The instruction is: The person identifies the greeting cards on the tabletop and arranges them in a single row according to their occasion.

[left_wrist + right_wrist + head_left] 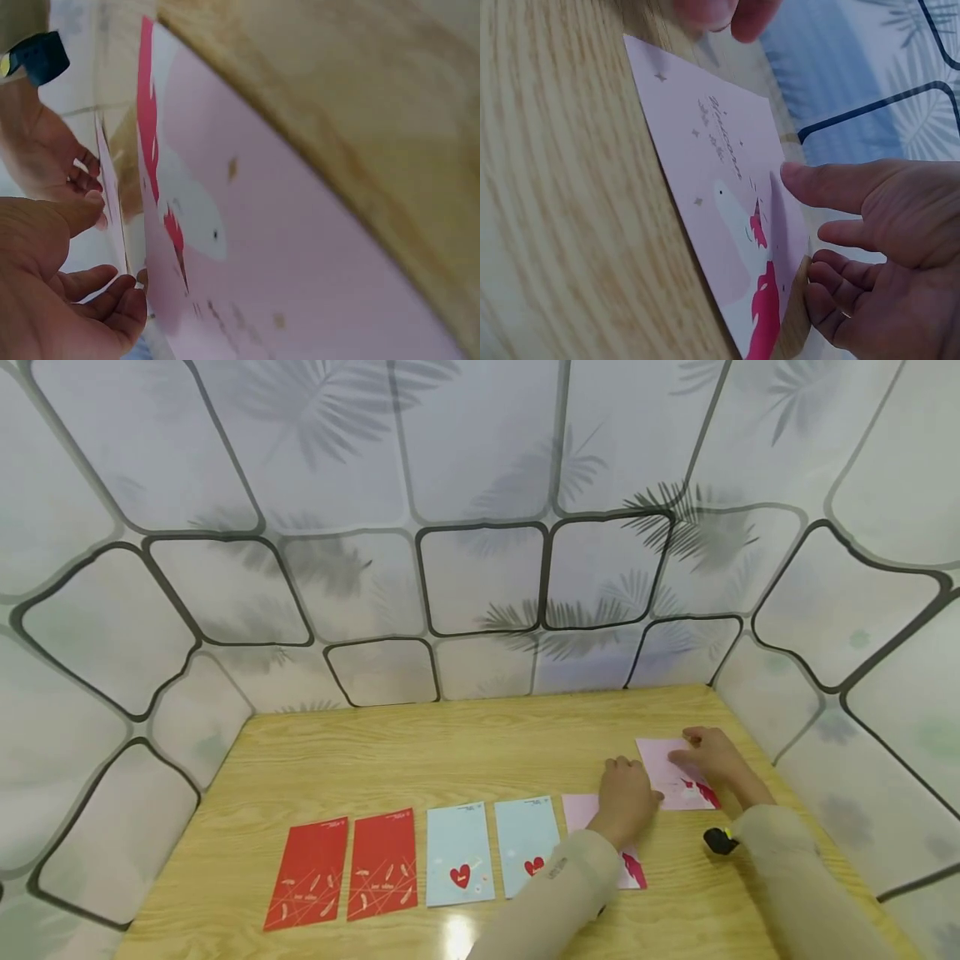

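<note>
Two pink cards with a white unicorn and a red mane lie toward the right of the table. My left hand (624, 797) is over the right side of the nearer pink card (579, 812), its fingers loosely bent along the edge in the left wrist view. My right hand (712, 757) is at the right side of the farther pink card (658, 770). In the right wrist view, the thumb tip of this hand (900, 240) meets the edge of the card (697, 165), and the other fingers curl loosely just past it. Part of the nearer card is hidden by my left arm.
To the left, in a row, lie two red cards (311, 868) (382, 860) and two pale blue cards (457, 843) (525, 835) with red hearts. Patterned curtains (480, 577) surround the wooden table (420, 743). A small black device (720, 841) sits at my right wrist.
</note>
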The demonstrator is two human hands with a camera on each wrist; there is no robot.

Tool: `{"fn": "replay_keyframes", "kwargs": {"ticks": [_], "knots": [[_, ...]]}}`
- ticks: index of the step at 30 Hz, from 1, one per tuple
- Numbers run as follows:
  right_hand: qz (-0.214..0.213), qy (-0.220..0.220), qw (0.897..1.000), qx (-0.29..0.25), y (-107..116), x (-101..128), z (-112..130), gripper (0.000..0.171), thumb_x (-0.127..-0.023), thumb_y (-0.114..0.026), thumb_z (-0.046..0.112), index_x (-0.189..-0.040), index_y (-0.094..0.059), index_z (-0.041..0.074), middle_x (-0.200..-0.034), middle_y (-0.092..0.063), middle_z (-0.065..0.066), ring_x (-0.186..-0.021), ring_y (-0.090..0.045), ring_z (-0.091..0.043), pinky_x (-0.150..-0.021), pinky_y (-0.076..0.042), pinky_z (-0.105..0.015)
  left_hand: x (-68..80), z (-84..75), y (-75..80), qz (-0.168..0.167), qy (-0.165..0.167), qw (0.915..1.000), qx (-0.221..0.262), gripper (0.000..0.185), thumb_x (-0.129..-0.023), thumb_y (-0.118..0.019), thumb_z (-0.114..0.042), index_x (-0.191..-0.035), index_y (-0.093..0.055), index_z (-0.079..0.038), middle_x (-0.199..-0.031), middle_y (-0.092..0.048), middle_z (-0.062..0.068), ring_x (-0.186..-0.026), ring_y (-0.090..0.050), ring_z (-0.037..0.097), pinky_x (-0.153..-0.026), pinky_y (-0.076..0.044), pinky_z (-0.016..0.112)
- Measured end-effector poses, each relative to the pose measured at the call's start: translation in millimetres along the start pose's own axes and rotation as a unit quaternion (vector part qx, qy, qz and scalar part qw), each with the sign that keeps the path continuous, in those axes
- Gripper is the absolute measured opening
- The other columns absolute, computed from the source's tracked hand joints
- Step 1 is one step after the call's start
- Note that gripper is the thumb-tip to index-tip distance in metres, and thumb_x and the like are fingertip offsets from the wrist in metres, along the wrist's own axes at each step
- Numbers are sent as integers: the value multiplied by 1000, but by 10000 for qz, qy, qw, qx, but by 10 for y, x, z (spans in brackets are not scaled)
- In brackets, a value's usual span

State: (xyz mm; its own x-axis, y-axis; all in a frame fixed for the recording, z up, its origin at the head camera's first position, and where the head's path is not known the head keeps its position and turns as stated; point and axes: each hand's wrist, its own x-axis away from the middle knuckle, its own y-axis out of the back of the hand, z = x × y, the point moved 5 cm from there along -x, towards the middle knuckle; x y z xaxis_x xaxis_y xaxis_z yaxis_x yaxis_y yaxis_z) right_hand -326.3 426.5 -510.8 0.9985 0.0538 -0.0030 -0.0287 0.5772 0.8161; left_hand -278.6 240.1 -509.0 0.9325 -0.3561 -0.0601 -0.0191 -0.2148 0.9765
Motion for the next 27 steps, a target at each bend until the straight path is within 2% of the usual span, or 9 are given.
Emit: {"fn": "replay_keyframes", "kwargs": {"ticks": [4,10,16,22,24,27], "knots": [[23,-37,9995,299,-27,-28,-3,69,-88,-81,22,-125,-51,-28,-123,-55,-47,-117,-53,-62,-98,-45,-66,32,-68,-6,-26,-29,9992,-390,58,-89,-71,-63,-122,-70,-16,-111,-61,-4,-105,-53,10,-90,-47,20],[157,-113,9989,436,-41,-40,17,70,-88,-81,24,-124,-51,-28,-121,-55,-48,-115,-54,-61,-97,-46,-66,16,-72,-46,-161,112,9987,-481,57,-86,-73,-64,-118,-71,-17,-107,-57,-4,-101,-50,10,-87,-46,21],[239,-248,9986,410,-14,-43,44,70,-88,-81,24,-124,-51,-27,-121,-56,-47,-114,-55,-60,-97,-47,-65,5,-65,-78,-109,247,9990,-348,58,-86,-73,-64,-122,-71,-19,-109,-56,-4,-104,-50,10,-90,-46,22],[377,-589,9974,197,-3,-47,10,71,-88,-79,26,-125,-49,-27,-123,-53,-46,-116,-53,-59,-98,-46,-65,41,-78,-28,-60,317,9992,-251,55,-86,-73,-62,-121,-71,-19,-109,-56,-4,-104,-49,10,-91,-45,22],[256,-699,9972,-22,3,-33,-26,67,-91,-76,24,-126,-49,-25,-123,-54,-45,-115,-54,-56,-98,-46,-64,50,-83,-15,-49,317,9992,-220,55,-86,-73,-62,-121,-71,-19,-109,-56,-4,-104,-49,10,-92,-46,22],[-185,-811,9957,-405,18,-2,-82,53,-97,-69,18,-126,-49,-22,-120,-55,-40,-109,-55,-51,-93,-48,-59,53,-85,-22,-42,309,9993,-192,54,-86,-73,-62,-121,-71,-20,-109,-56,-4,-104,-50,10,-92,-46,22]]}}
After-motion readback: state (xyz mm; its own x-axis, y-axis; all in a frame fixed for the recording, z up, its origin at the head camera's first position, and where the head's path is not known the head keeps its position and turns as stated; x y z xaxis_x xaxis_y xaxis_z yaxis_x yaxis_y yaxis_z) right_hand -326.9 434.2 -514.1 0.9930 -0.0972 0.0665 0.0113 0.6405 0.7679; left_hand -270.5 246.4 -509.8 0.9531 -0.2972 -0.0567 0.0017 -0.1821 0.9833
